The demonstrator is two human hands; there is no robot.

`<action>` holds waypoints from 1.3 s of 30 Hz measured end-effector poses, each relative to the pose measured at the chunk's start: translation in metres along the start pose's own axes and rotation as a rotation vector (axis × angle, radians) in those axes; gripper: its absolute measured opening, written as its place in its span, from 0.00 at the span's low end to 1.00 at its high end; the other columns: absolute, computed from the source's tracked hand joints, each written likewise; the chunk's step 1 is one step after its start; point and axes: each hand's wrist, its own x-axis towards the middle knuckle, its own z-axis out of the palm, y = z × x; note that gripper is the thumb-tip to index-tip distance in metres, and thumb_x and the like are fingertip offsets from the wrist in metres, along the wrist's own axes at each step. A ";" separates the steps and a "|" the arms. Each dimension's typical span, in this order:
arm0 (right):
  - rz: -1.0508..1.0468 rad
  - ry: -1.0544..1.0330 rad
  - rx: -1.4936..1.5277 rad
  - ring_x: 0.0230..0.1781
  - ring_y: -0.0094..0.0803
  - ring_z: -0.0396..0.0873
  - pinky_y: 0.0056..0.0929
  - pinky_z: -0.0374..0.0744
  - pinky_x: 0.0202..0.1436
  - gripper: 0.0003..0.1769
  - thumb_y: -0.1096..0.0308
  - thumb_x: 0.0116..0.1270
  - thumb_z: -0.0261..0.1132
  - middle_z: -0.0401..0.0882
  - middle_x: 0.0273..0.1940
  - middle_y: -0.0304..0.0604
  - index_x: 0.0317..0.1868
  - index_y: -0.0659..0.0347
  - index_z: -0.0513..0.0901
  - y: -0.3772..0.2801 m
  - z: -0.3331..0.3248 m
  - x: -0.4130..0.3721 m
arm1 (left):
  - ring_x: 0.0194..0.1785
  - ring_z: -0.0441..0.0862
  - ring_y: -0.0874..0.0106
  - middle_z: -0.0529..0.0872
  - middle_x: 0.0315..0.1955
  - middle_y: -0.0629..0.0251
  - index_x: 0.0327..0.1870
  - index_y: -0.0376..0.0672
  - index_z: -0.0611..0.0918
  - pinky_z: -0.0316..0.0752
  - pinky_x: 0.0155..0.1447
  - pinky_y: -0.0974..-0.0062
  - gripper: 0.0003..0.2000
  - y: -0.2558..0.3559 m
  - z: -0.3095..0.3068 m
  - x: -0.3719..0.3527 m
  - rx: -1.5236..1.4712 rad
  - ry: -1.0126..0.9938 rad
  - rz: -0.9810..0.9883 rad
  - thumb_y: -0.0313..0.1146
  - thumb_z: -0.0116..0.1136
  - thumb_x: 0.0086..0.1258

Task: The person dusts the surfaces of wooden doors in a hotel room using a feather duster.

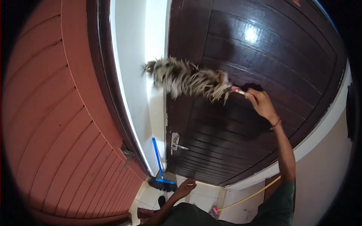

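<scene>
My right hand (261,105) is closed round the thin handle of a feather duster (192,79). The duster lies nearly level across the upper part of a dark brown wooden door (233,135), its shaggy grey-beige feathers reaching left to the white wall (156,109) beside the frame. Whether the feathers touch the door surface is hard to tell. Lower down, my left hand (185,188) hangs in front of the door's bottom edge, fingers loosely bent and a little apart, with nothing visible in it.
A blue broom (163,180) with black bristles leans in the corner by the door. The dark door has a metal lever handle (175,144). On the left stands a reddish-brown slatted door (56,124) with a latch. A yellow-handled pink brush (215,211) rests on the tiled floor (200,203).
</scene>
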 end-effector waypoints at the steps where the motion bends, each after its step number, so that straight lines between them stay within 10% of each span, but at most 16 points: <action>1: 0.071 0.039 0.056 0.23 0.49 0.68 0.39 0.71 0.33 0.14 0.62 0.78 0.53 0.70 0.25 0.56 0.39 0.65 0.76 0.005 0.007 -0.009 | 0.52 0.83 0.68 0.83 0.51 0.61 0.60 0.40 0.76 0.78 0.56 0.70 0.20 -0.002 -0.004 -0.002 -0.010 0.002 0.004 0.40 0.61 0.74; 5: 0.057 0.356 0.288 0.26 0.34 0.68 0.31 0.71 0.36 0.13 0.68 0.77 0.50 0.64 0.24 0.50 0.38 0.68 0.74 0.028 0.089 -0.060 | 0.52 0.82 0.69 0.83 0.50 0.61 0.59 0.39 0.76 0.78 0.56 0.71 0.19 -0.019 -0.008 -0.007 -0.056 0.018 -0.018 0.38 0.62 0.73; 9: 0.118 -0.297 0.143 0.26 0.42 0.82 0.43 0.75 0.32 0.11 0.67 0.74 0.56 0.75 0.24 0.55 0.37 0.68 0.77 0.021 0.154 -0.126 | 0.53 0.81 0.69 0.82 0.51 0.60 0.59 0.38 0.76 0.77 0.57 0.72 0.20 -0.007 -0.015 -0.004 -0.030 0.017 -0.075 0.39 0.62 0.73; 12: 0.131 -0.380 -0.006 0.23 0.47 0.81 0.44 0.75 0.30 0.13 0.64 0.76 0.56 0.75 0.22 0.55 0.38 0.67 0.78 0.045 0.173 -0.148 | 0.53 0.81 0.71 0.82 0.51 0.62 0.59 0.38 0.76 0.77 0.56 0.72 0.19 -0.018 -0.017 -0.002 -0.080 0.033 -0.065 0.39 0.62 0.73; 15: 0.335 0.003 0.334 0.23 0.53 0.78 0.43 0.75 0.28 0.16 0.59 0.77 0.55 0.76 0.24 0.56 0.39 0.64 0.80 0.060 0.192 -0.161 | 0.51 0.81 0.72 0.82 0.50 0.63 0.59 0.38 0.76 0.77 0.55 0.73 0.19 -0.033 -0.016 0.001 -0.083 0.038 -0.040 0.39 0.62 0.74; 19: 0.300 -0.003 0.235 0.16 0.43 0.70 0.35 0.71 0.23 0.18 0.57 0.79 0.54 0.72 0.19 0.51 0.38 0.63 0.79 0.066 0.246 -0.202 | 0.51 0.81 0.72 0.82 0.52 0.64 0.58 0.39 0.77 0.77 0.54 0.74 0.18 -0.024 -0.018 -0.001 -0.056 0.015 -0.093 0.39 0.61 0.74; 24: 0.371 -0.327 0.159 0.16 0.42 0.73 0.36 0.72 0.24 0.17 0.57 0.78 0.55 0.73 0.20 0.52 0.39 0.63 0.79 0.062 0.252 -0.223 | 0.51 0.81 0.72 0.81 0.53 0.64 0.59 0.40 0.76 0.77 0.54 0.73 0.18 -0.018 -0.018 0.003 -0.040 0.022 -0.034 0.39 0.61 0.74; 39: 0.422 -0.192 0.270 0.24 0.49 0.82 0.40 0.74 0.27 0.18 0.56 0.76 0.57 0.80 0.24 0.52 0.36 0.62 0.81 0.046 0.274 -0.227 | 0.52 0.81 0.71 0.82 0.51 0.63 0.60 0.40 0.76 0.77 0.56 0.72 0.18 -0.010 -0.011 0.012 -0.073 0.004 -0.132 0.38 0.61 0.74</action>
